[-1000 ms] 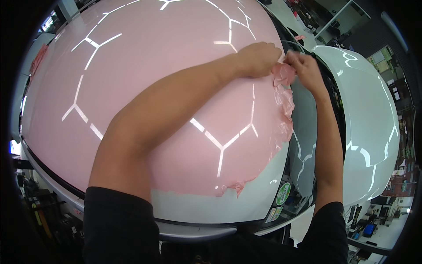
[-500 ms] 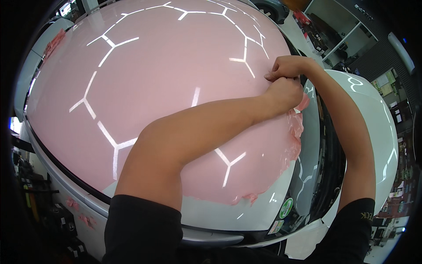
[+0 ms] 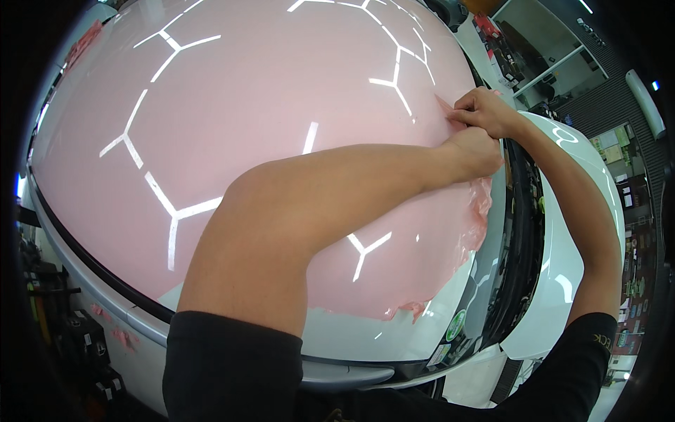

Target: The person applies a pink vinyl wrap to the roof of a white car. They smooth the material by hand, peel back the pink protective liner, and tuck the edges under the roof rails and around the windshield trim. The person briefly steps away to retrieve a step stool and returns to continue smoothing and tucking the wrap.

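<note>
Pink film [image 3: 295,84] covers most of a white car roof, its torn, wrinkled edge [image 3: 480,207] lying along the windshield side. My left hand [image 3: 477,153] is closed in a fist over that edge, gripping the film; its fingertips are hidden. Just beyond it, my right hand [image 3: 489,112] pinches the film between thumb and fingers. A small peak of film [image 3: 443,105] rises beside the right fingertips. The two hands are close together, with the left forearm crossing over the roof.
The windshield [image 3: 485,274] and white hood [image 3: 594,162] lie to the right. Bare white roof [image 3: 380,341] shows at the near corner, above a silver roof rail [image 3: 344,373]. Pink scraps [image 3: 125,339] cling to the car's side at left. A side mirror [image 3: 450,13] stands at the far side.
Both hands have moved slightly right, toward the windshield. A small peak of film now stands beside my right fingertips. The view has shifted a little.
</note>
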`<action>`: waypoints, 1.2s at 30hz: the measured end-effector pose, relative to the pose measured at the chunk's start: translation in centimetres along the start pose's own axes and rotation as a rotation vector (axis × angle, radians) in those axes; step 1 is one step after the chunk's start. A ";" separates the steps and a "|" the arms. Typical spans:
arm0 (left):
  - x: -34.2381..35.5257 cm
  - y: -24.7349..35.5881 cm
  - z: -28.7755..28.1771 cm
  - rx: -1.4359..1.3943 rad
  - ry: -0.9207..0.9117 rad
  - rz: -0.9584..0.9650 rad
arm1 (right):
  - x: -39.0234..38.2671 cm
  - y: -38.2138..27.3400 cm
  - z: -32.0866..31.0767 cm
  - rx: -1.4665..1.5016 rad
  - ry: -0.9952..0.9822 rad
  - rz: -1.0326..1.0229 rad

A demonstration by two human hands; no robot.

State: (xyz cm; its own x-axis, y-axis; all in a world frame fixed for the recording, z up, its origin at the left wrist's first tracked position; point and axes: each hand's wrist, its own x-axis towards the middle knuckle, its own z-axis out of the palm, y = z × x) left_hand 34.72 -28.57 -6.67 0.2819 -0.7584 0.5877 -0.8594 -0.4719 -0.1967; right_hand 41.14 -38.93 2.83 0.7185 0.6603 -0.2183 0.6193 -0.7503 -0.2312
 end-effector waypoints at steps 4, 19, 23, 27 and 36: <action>-0.2 0.5 0.4 0.011 -0.048 -0.005 | -0.4 -1.2 0.2 -0.125 0.083 -0.090; -3.9 -14.6 -4.6 -0.619 -0.403 -0.336 | -1.7 -1.2 2.5 -0.296 0.375 -0.136; -3.1 -14.5 -4.9 -0.652 -0.394 -0.306 | -2.4 -0.8 2.7 -0.272 0.405 -0.142; -3.1 -13.9 -5.6 -0.596 -0.303 -0.336 | -2.2 -0.7 2.5 -0.319 0.370 -0.160; -4.8 -10.4 -7.1 -0.173 -0.184 -0.087 | -3.5 -2.4 3.1 -0.369 0.325 -0.208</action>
State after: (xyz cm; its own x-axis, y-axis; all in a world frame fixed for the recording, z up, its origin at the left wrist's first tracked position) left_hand 39.26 -16.87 -1.92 0.4166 -0.7948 0.4412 -0.8844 -0.4667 -0.0058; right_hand 36.21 -39.35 1.14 0.5938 0.7964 0.1148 0.7869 -0.6046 0.1234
